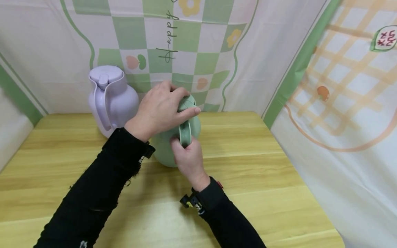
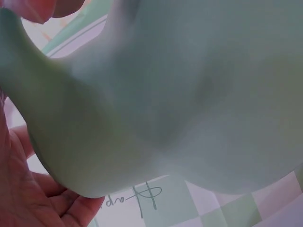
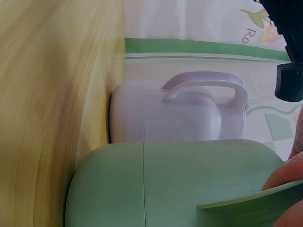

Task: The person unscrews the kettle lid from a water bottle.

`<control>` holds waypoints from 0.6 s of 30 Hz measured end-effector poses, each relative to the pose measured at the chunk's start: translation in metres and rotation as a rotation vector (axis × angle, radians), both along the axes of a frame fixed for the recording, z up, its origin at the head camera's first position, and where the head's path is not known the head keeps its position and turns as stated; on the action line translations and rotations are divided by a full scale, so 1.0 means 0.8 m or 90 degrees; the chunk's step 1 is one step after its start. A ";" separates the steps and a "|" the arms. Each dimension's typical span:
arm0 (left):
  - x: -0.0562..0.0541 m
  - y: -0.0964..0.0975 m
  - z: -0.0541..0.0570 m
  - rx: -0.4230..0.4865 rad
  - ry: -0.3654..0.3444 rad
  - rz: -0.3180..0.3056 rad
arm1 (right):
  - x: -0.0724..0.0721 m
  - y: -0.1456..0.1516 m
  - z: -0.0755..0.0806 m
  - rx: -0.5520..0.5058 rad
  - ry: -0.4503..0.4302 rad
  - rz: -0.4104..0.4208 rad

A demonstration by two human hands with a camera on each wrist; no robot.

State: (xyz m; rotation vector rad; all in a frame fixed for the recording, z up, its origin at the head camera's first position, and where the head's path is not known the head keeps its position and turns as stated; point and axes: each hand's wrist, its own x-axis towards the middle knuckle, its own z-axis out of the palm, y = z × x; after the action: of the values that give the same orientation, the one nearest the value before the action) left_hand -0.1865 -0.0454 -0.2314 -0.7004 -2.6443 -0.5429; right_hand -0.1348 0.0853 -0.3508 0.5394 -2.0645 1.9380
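A light green thermos jug [image 1: 165,156] stands on the wooden table in front of me. My right hand [image 1: 191,162] grips its handle [image 1: 185,133] from the near side. Over the top lies my left hand [image 1: 158,109], its thumb across the lid [image 1: 187,102] and its fingers bent over the far side. In the left wrist view, the left fingers [image 2: 87,208] curl round the edge of the jug's top. Much of the lid is hidden under that hand. The right wrist view shows the green jug's side [image 3: 189,175], with right-hand fingers [image 3: 286,174] at the handle.
A lilac thermos jug [image 1: 122,100] with its lid on stands to the left, partly behind my left wrist. The wooden table [image 1: 248,179] ends against a patterned cloth [image 1: 158,38] at the back; another cloth [image 1: 347,96] hangs on the right.
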 end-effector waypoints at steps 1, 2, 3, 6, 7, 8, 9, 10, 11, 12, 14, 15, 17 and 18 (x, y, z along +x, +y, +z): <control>0.000 -0.001 0.000 0.001 0.001 -0.010 | 0.000 0.000 0.000 0.002 -0.003 -0.003; 0.000 -0.002 0.000 0.002 0.001 -0.020 | 0.000 0.000 0.000 0.003 -0.005 -0.005; 0.000 -0.003 0.001 0.002 0.000 -0.029 | 0.000 0.000 -0.001 0.003 -0.005 -0.004; -0.001 -0.006 0.001 -0.011 -0.012 -0.051 | 0.000 0.000 -0.002 -0.001 -0.003 0.005; -0.002 -0.006 0.001 -0.016 -0.020 -0.055 | 0.000 0.001 -0.002 -0.002 -0.001 0.008; -0.002 -0.007 0.002 -0.023 -0.030 -0.058 | 0.000 0.001 -0.002 -0.005 0.000 0.013; -0.003 -0.009 0.002 -0.031 -0.039 -0.060 | 0.000 0.001 -0.002 -0.008 0.000 0.016; -0.003 -0.010 0.003 -0.039 -0.047 -0.059 | -0.001 0.001 -0.002 -0.009 -0.001 0.018; -0.004 -0.010 0.004 -0.045 -0.052 -0.058 | -0.001 0.001 -0.002 -0.009 -0.001 0.018; -0.004 -0.011 0.005 -0.048 -0.056 -0.059 | -0.001 0.001 -0.002 -0.010 -0.002 0.018; -0.005 -0.012 0.006 -0.055 -0.061 -0.058 | -0.001 0.001 -0.001 -0.014 -0.004 0.019; -0.005 -0.012 0.006 -0.058 -0.058 -0.058 | -0.001 0.001 -0.001 -0.015 -0.005 0.018; -0.006 -0.012 0.007 -0.062 -0.050 -0.061 | -0.001 0.001 0.000 -0.016 -0.006 0.019; -0.006 -0.012 0.007 -0.064 -0.048 -0.062 | -0.001 0.001 0.000 -0.017 -0.007 0.019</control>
State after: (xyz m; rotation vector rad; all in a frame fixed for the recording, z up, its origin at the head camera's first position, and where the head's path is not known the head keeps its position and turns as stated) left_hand -0.1916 -0.0552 -0.2254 -0.8582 -2.7351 -0.4733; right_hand -0.1354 0.0857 -0.3509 0.5582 -2.0444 1.9865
